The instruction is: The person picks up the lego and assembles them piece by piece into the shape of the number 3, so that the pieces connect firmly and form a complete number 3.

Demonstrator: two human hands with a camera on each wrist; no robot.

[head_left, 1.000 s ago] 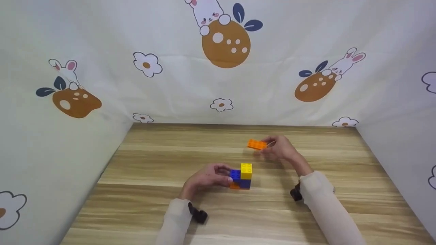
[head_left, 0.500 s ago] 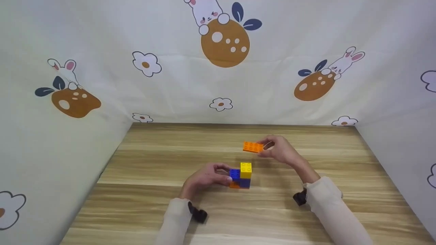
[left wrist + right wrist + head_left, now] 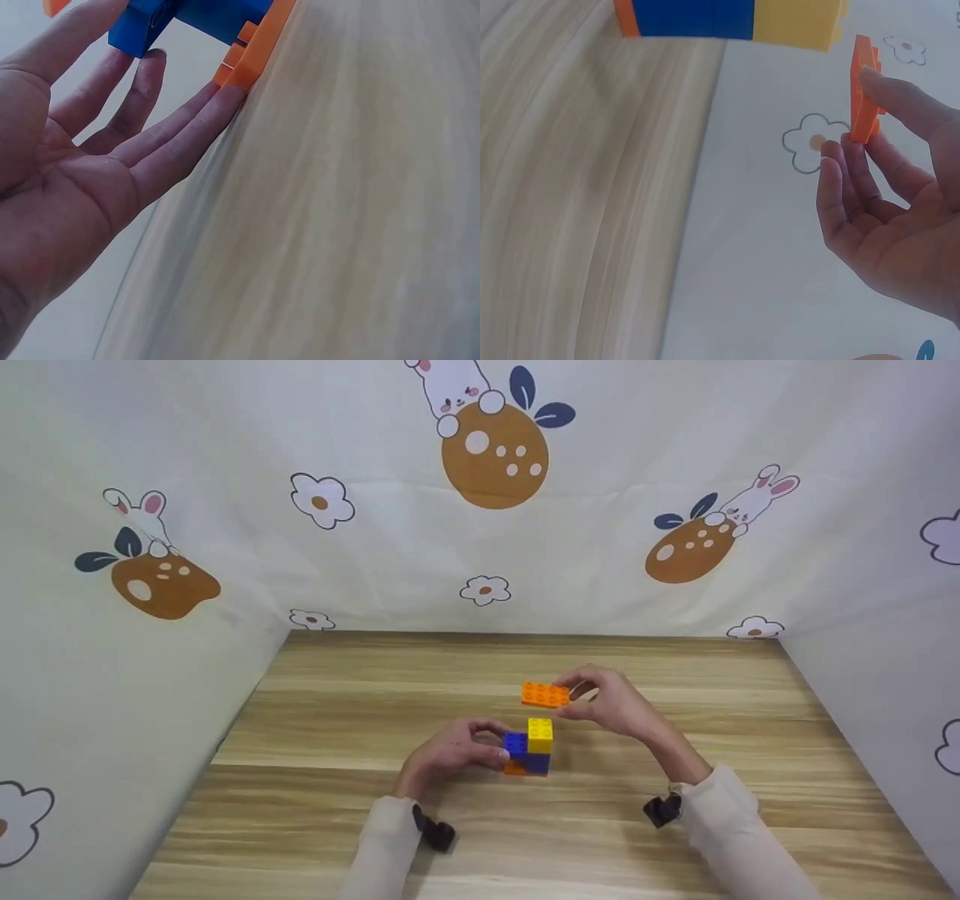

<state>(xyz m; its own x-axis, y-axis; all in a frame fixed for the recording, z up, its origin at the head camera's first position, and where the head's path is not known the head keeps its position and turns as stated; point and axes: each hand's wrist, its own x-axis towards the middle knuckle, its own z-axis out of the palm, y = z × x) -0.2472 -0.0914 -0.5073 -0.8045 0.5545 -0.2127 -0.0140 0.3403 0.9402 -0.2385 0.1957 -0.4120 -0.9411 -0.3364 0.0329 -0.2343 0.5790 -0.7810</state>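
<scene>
A stack of toy building bricks stands on the wooden table: a thin orange base brick (image 3: 514, 769) at the bottom, blue bricks (image 3: 516, 742) on it, and a yellow brick (image 3: 540, 735) on the right side at the top. My left hand (image 3: 457, 748) grips the stack from the left, thumb on the near side. In the left wrist view, two fingertips touch the edge of the orange base (image 3: 259, 52). Between thumb and fingers, my right hand (image 3: 611, 701) pinches a flat orange brick (image 3: 545, 695), studs up, held behind and above the yellow brick.
The wood-grain table (image 3: 360, 697) is bounded at the back and sides by a pale cloth (image 3: 390, 562) printed with rabbits and flowers. Black wrist devices (image 3: 435, 832) sit at both sleeves.
My right hand has carried the flat orange brick leftward and nearer, closer to the stack, and its long side has turned slightly. The left hand and the stack have stayed in place.
</scene>
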